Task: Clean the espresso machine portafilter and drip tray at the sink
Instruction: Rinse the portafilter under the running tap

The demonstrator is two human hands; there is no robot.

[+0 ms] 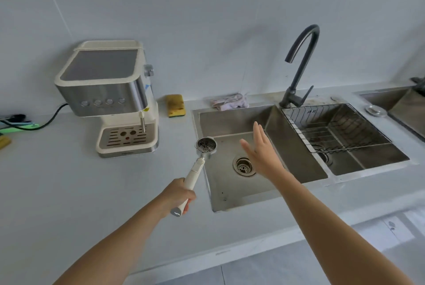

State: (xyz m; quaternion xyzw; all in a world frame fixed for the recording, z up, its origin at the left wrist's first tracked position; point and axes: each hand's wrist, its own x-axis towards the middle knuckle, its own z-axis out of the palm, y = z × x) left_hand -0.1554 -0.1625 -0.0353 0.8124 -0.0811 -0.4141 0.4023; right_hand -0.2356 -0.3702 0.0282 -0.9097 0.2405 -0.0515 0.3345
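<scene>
At the sink's (230, 121) left rim, the left hand (178, 195) grips the portafilter (205, 145) handle; the right hand (262, 153) hovers with fingers straight above the basin. The drip tray (127, 137) sits in the espresso machine (108, 91) on the desk (80, 181).

Reaching in from the lower left with a bare left forearm (115, 238), left hand (178, 195) below centre, fingers curled round the portafilter (195, 171) handle, back of hand upward. Stretching in from the lower right with a bare right forearm (322, 227), right hand (262, 153) just right of centre, fingers straight and together, thumb spread leftward, holding nothing.
</scene>
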